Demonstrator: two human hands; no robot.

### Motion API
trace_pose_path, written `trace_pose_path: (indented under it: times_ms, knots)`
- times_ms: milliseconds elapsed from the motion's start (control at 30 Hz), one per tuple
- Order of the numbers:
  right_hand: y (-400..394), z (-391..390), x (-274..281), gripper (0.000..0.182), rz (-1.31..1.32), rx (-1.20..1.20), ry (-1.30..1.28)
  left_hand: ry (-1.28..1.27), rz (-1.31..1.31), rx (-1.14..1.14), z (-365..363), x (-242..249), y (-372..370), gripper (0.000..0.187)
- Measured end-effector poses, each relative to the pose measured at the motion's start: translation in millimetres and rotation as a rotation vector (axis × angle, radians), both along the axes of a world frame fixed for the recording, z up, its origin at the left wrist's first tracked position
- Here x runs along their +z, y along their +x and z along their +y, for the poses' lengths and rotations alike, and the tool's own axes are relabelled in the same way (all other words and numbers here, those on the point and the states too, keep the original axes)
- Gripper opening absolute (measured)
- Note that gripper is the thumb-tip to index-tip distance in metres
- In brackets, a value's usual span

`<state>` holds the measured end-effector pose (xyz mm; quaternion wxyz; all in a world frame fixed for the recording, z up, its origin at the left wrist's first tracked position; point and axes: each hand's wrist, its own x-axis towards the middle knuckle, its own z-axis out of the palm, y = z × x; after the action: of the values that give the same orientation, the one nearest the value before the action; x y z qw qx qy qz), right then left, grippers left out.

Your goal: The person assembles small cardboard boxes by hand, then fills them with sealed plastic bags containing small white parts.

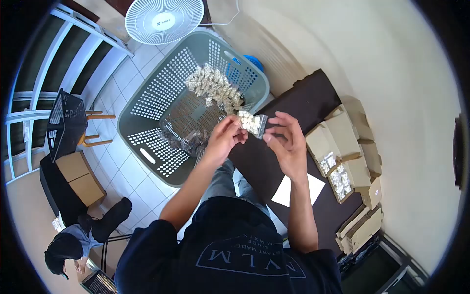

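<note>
A small clear zip bag [251, 123] of white pieces is held up between my two hands, over the near edge of the dark table. My left hand [227, 136] pinches the bag's left end between thumb and fingers. At its right end, beside the zip strip, my right hand [286, 139] has its fingers spread and curved, with the thumb by the bag's edge. Behind the bag stands a large grey-green basket [142, 93] with a heap of similar filled bags [213, 85] and some darker clear packaging [183, 142] inside.
On the dark table [306, 100] lie a white sheet [316, 190] and open cardboard boxes [341, 182], two holding white bags. Flattened cardboard [362, 228] is nearby. A fan [164, 20] stands beyond the basket. Another person in a cap [66, 247] is at lower left.
</note>
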<state>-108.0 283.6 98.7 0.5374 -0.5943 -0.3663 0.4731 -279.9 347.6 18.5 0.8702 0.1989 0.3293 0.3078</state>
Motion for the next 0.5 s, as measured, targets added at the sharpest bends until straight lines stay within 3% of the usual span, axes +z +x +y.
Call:
trace_pose_path:
  times_ms: [67,167,300,367,433,500]
  knots:
    - [0,-10,6,0.034,0.208,-0.054,0.052,0.252,0.016,0.272,-29,19,17,0.017]
    - [2,-39,13,0.028,0.279,-0.065,0.078,0.368,-0.02,0.334,-68,42,42,0.016]
    - [18,-78,18,0.017,0.233,-0.225,0.126,0.581,0.085,0.166,-108,59,59,0.022]
    - [29,-96,25,0.015,0.171,-0.276,0.211,0.633,0.207,0.245,-116,66,61,0.023]
    - [46,-118,36,0.013,-0.081,-0.159,0.189,0.755,0.258,0.242,-117,79,62,0.027]
    - [57,-139,38,0.01,-0.151,-0.122,0.211,0.881,0.285,0.092,-121,97,68,0.024]
